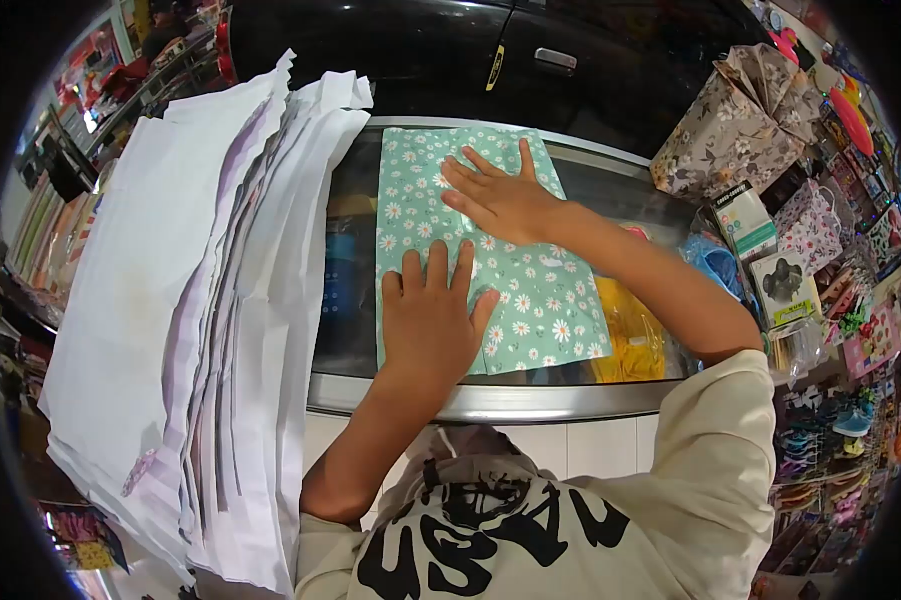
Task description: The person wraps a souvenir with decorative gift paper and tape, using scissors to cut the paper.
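A green sheet of paper or a flat bag with white daisies (530, 300) lies on the glass counter. My left hand (430, 315) rests flat on its lower left part, fingers spread and pointing away from me. Higher up, my right hand (505, 200) lies flat near the top right, with its fingers apart. Neither hand grips anything. A seam or fold line shows near the lower middle of the daisy piece, partly beside my left hand.
Stacked white paper sheets (150, 230) stand left of the glass counter (490, 400). Behind it is a black car (610, 70). A floral bag (735, 130), small boxes (785, 285) and hanging goods are on the right. Yellow items (630, 330) show under the glass.
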### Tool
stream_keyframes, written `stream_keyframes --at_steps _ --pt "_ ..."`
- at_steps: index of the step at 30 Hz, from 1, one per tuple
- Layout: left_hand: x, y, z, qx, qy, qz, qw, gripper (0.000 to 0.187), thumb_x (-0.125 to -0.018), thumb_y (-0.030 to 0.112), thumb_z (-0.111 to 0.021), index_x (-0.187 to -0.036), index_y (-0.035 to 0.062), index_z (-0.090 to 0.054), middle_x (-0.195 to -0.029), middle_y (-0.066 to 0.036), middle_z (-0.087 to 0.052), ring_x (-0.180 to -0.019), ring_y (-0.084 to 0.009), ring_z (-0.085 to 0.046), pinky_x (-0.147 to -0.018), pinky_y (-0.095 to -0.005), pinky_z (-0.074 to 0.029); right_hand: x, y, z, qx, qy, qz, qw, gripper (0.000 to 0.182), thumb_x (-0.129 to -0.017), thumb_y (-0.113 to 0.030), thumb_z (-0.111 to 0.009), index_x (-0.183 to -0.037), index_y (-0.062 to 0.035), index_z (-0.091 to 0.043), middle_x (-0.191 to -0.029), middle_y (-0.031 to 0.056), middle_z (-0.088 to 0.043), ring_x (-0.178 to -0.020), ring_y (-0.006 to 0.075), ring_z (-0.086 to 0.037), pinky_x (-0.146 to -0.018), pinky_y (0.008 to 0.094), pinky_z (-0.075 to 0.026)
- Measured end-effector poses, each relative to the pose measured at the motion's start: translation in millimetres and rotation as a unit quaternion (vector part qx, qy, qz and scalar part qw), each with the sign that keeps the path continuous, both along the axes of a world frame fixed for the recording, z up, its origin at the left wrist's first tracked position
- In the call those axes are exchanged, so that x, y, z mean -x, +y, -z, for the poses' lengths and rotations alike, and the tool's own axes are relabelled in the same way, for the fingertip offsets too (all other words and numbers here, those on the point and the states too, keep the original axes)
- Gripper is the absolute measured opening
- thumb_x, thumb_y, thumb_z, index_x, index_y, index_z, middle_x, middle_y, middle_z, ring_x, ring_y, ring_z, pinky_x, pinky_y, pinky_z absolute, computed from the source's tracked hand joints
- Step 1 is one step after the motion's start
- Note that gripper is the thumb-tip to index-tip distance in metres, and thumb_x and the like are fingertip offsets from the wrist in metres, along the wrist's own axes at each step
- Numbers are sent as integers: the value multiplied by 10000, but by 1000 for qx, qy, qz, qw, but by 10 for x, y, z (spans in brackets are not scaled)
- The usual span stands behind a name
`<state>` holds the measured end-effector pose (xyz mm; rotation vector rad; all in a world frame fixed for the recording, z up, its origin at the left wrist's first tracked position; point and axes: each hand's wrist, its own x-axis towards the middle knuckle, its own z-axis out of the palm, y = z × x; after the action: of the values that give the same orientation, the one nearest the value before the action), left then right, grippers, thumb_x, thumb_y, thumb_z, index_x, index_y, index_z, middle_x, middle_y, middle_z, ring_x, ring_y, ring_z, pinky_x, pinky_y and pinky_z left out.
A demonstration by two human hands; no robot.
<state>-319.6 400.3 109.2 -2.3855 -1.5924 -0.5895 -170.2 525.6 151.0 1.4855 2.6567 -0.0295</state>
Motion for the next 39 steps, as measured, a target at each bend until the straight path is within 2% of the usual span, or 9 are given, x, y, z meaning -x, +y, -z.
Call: stream_keyframes --at_steps 5,13,14,17,24,31,35,36,39 --pt "2 13 12 4 9 -5 1000 517 -932 430 -461 -1319 88 -501 -1271 -162 -479 -1124 -353 -450 -924 -472 -368 123 138 14 18 35 41 998 721 -945 -590 -42 -1478 -144 -232 -1550 14 -183 -1446 227 -52 -1082 662 77" --pt "128 34 -120 102 -33 1 994 606 -893 532 -475 -1362 149 -468 -1290 -142 -440 -1180 -343 -388 -1010 -472 -300 212 296 27 -22 109 78 991 587 -975 -481 -245 -1459 -151 -280 -1532 28 -246 -1434 304 -121 -1017 743 49" --pt "128 74 -34 84 -53 -2 995 695 -860 576 -510 -1364 102 -444 -1302 -145 -425 -1196 -347 -372 -1033 -478 -275 149 233 61 -39 114 40 992 588 -972 -481 -261 -1450 -140 -293 -1533 41 -243 -1432 303 -133 -1005 749 42" --pt "145 160 109 41 -117 1 992 705 -850 582 -526 -1297 39 -468 -1303 -148 -415 -1202 -353 -366 -1029 -490 -275 59 34 190 -55 135 9 989 638 -956 -542 -260 -1473 -168 -250 -1548 88 -187 -1440 309 -84 -999 746 65" --pt "170 162 46 58 -55 23 997 654 -834 596 -546 -1158 29 -517 -1261 -151 -422 -1183 -345 -374 -1005 -483 -298 77 -31 153 -35 67 160 984 687 -895 -662 -307 -1488 -351 -152 -1553 188 16 -1423 354 146 -924 770 154" --pt "156 141 38 69 -83 17 994 639 -833 594 -547 -1148 40 -509 -1240 -132 -444 -1169 -327 -394 -993 -490 -294 132 -345 105 -65 -9 89 994 693 -910 -632 -311 -1498 -326 -111 -1557 176 7 -1427 351 130 -922 772 156" --pt "163 171 114 35 -79 24 996 577 -844 545 -566 -1130 49 -495 -1231 -118 -454 -1147 -317 -404 -940 -484 -319 -79 -653 -110 -34 75 54 995 740 -909 -636 -322 -1504 -241 -126 -1549 192 -75 -1433 379 24 -1022 731 -9" --pt "172 223 225 -17 -100 37 994 528 -844 508 -582 -1104 55 -504 -1207 -110 -477 -1117 -319 -433 -914 -481 -337 -123 -795 -160 -39 131 55 989 729 -907 -590 -418 -1481 -192 -213 -1524 191 -194 -1419 355 -155 -1060 660 -142" --pt "199 177 65 52 -177 55 981 480 -851 484 -575 -1071 61 -529 -1166 -102 -532 -1094 -303 -480 -906 -474 -350 -345 -1182 -224 42 233 -51 970 637 -902 -475 -537 -1411 -135 -361 -1423 169 -404 -1315 307 -394 -1051 548 -285"
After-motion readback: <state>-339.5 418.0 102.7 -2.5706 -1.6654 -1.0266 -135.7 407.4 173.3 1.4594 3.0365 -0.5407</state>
